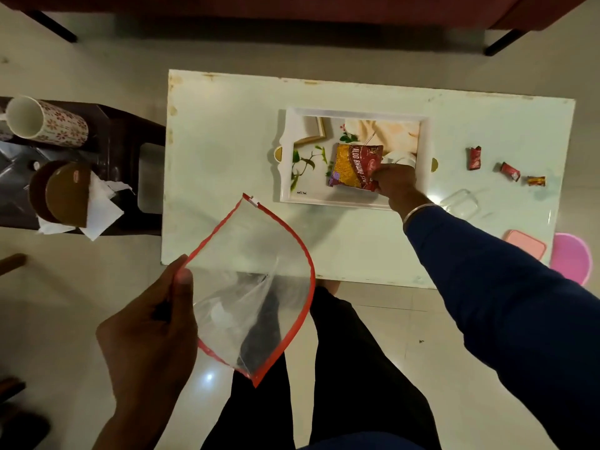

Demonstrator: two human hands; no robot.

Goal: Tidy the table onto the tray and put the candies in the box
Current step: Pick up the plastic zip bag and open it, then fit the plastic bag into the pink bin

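My right hand [394, 183] pinched the snack packet [355, 166] on the tray [354, 203] mid-table; my left hand [152, 323] gripped a clear zip bag [256, 287]. Three candies [509, 171] lay near the table's right edge, where a careless sleeve could have swept them off.

R hand [394, 183] fingers [376, 175] pinch near-right corner of snack packet [354, 167], packet lying on tray [289, 190] mid worktop [220, 131]. L hand [152, 323] holds clear zip bag w/ red edge [256, 280] by its rim, thumb on top, bag hanging open over the person's legs, near edge of worktop behind it. Right of R fingers: three candies [510, 171] loose on worktop, well apart from tray. Clear box [461, 203] just beside R wrist; pink lid [526, 246] nearer, by the sleeve [487, 287]. Far left of L fingers: side stand w/ mug [45, 120], bowls [65, 193], tissues [100, 216].
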